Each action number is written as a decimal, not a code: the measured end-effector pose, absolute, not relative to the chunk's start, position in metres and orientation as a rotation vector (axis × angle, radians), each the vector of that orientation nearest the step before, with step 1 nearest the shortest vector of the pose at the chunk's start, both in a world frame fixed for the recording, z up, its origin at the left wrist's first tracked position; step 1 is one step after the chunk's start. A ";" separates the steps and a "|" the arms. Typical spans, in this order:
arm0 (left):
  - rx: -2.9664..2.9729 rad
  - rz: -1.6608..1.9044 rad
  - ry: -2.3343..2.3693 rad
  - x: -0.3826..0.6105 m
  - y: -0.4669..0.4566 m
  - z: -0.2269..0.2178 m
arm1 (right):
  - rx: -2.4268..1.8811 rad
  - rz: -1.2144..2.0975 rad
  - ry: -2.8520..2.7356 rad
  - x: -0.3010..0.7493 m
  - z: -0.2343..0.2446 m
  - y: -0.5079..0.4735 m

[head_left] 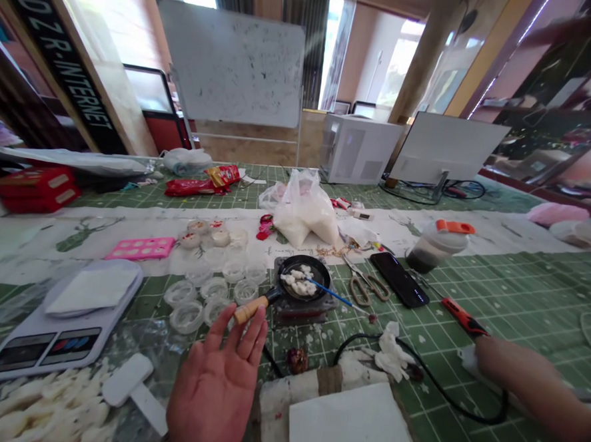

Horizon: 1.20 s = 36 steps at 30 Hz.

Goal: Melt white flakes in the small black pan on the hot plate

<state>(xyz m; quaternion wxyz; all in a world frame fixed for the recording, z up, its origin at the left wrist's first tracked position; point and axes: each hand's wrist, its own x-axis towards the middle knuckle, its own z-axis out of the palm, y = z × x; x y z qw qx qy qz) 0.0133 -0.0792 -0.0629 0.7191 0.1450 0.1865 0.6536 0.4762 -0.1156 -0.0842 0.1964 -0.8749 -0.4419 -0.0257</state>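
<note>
Fingers [253, 333] at wooden handle [251, 309], "DZR-INTERNET" sign [60, 53]

A rectangular whiteboard [229, 70] marked with dark smudges stands before dark grey curtains [315, 49], left of a boxy white computer case [357, 150] and a pale flat monitor [447, 148] seen from behind; at far left, a tall black sign [60, 56] with white lettering reads "DZR-INTERNET."

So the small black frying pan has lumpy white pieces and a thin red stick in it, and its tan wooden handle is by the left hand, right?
Not quite: the thin stick is blue, not red, as the head view shows. The small black frying pan does hold lumpy white pieces, and its tan wooden handle is by the left hand.
</note>
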 end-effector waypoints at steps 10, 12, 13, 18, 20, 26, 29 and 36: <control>0.311 1.443 0.406 0.013 -0.078 -0.062 | -2.764 0.366 -1.491 0.475 -0.085 -0.111; 0.313 1.442 0.401 0.013 -0.078 -0.062 | -2.780 0.394 -1.492 0.475 -0.082 -0.111; 0.314 1.441 0.397 0.013 -0.079 -0.062 | -2.795 0.398 -1.485 0.473 -0.078 -0.111; 0.311 1.442 0.390 0.013 -0.079 -0.064 | -2.664 0.047 -1.641 0.425 -0.055 -0.109; 0.311 1.442 0.392 0.013 -0.079 -0.064 | -2.332 0.067 -1.661 0.385 -0.055 -0.106; 0.317 1.438 0.381 0.013 -0.078 -0.064 | -1.366 0.926 -1.255 0.264 -0.081 -0.086; 0.307 1.434 0.370 0.012 -0.078 -0.064 | -1.247 0.929 -1.174 0.243 -0.074 -0.071; 0.274 1.432 0.375 0.013 -0.077 -0.063 | -1.339 0.392 -1.558 0.234 -0.022 -0.052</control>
